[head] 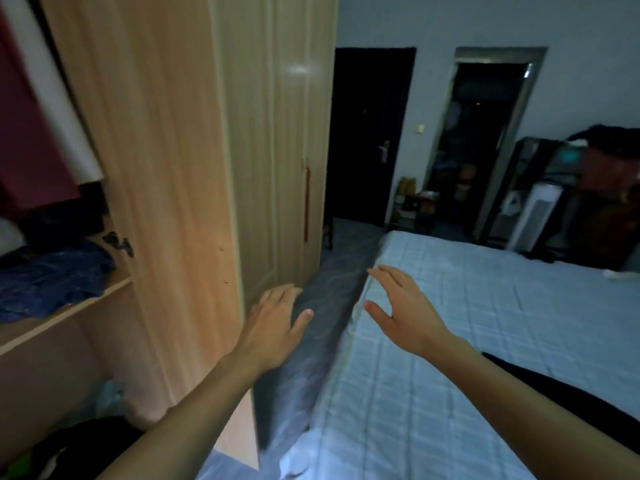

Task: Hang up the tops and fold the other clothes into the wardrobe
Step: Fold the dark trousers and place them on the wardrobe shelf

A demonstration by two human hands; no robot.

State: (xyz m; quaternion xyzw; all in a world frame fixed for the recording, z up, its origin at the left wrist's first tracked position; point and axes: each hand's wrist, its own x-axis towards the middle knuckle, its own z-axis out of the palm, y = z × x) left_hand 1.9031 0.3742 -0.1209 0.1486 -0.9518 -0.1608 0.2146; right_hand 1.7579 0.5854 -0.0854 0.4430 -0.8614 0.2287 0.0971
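Both hands, left [273,320] and right [401,306], spread empty between wardrobe [166,168] and bed [485,323].

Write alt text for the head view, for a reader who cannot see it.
The left hand, beside the wardrobe door, and right hand, over the bed's edge, reach forward open and empty. Blue clothes lie on a wardrobe shelf.

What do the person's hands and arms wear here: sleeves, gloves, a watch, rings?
The left hand and the right hand are bare, without gloves or visible rings. Up to the frame's edge no sleeve, watch or bracelet shows on either arm.
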